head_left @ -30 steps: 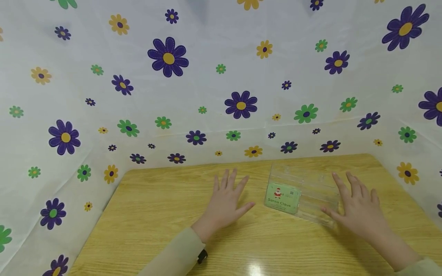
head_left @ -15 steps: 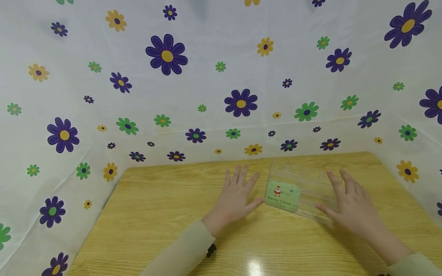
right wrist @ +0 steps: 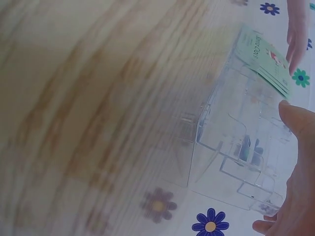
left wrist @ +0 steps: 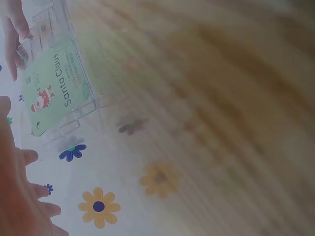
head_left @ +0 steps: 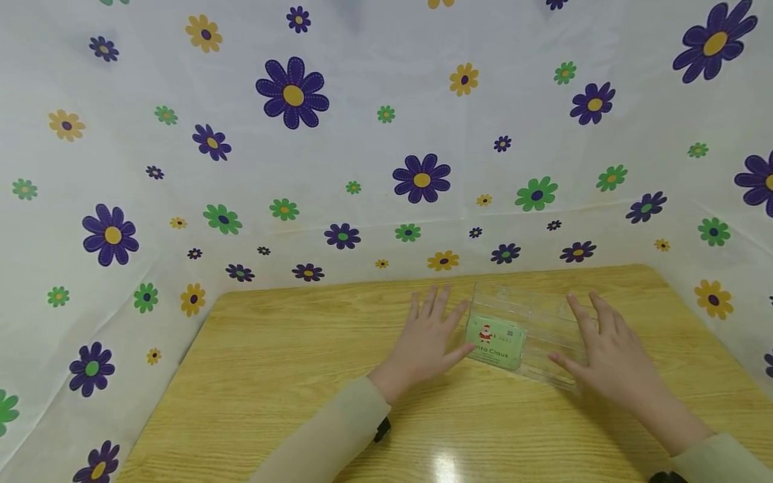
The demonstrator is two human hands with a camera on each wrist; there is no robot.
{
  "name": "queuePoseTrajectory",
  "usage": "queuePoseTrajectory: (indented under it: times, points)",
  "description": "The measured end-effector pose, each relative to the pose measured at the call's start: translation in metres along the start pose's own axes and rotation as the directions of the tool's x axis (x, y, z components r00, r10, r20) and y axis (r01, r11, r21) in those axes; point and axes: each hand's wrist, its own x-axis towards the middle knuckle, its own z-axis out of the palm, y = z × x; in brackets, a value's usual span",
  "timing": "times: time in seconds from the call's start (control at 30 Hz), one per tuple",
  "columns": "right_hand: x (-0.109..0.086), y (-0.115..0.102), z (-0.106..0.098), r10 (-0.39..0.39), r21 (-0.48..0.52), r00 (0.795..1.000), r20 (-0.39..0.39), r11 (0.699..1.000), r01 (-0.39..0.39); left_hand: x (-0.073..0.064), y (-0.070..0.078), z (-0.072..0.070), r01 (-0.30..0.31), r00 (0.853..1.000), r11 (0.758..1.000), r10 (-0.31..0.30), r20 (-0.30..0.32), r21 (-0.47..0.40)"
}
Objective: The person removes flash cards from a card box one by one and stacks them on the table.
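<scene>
Saw a clear box (head_left: 541, 337) on the table (head_left: 272, 382), between left hand (head_left: 425, 341) and right hand (head_left: 616, 355), both with fingers apart. Ran longways left to right, slanted nearer at the right, and faced this way.

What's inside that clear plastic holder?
Green Santa Claus cards sit in the clear plastic holder, at the end nearer the left hand. Stacked edges suggest several. The front card covers the faces of any behind it, so their pictures can't be seen.
</scene>
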Motion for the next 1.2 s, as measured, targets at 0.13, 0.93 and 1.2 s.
queuePoseTrajectory:
  times: [0.13, 0.93, 1.2]
  points:
    - [0.000, -0.001, 0.002, -0.018, 0.003, 1.000, -0.015, 1.000, 0.018, 0.004, 0.004, 0.000, -0.010, 1.000, 1.000, 0.010, -0.002, 0.001]
    - [0.001, 0.001, 0.005, -0.033, 0.048, 0.999, -0.021, 0.998, 0.034, 0.030, 0.016, 0.007, -0.079, 0.997, 0.997, 0.079, -0.020, 0.011]
    - [0.004, 0.000, 0.004, -0.048, 0.046, 0.999, -0.002, 0.998, 0.048, 0.031, 0.016, 0.005, -0.073, 0.997, 0.997, 0.073, -0.009, 0.019]
